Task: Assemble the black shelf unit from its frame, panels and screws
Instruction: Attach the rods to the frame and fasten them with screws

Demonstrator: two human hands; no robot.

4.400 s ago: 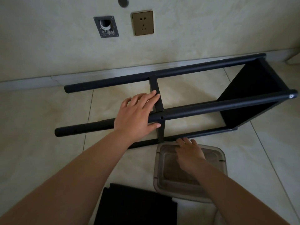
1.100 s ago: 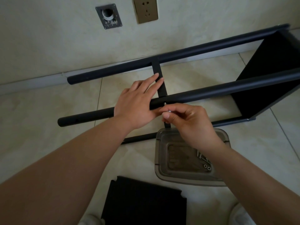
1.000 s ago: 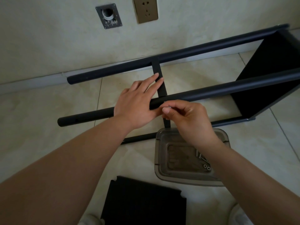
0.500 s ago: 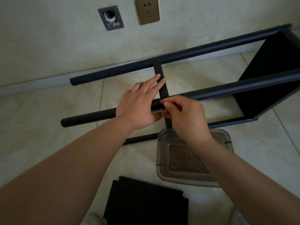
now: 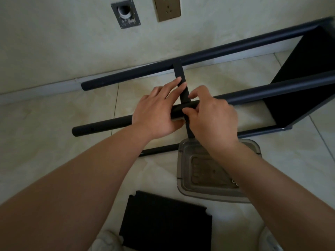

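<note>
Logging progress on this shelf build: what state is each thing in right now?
Frame: on its side, one panel fitted.
Loose panel: flat on floor, unfitted.
Tray: open, holding small hardware.
Left hand: gripping the near tube.
Right hand: fingers pinched at the crossbar joint.

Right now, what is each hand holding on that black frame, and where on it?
The left hand grips the near tube just left of the crossbar joint. The right hand pinches at that joint; whether a screw is in its fingertips cannot be told.
</note>
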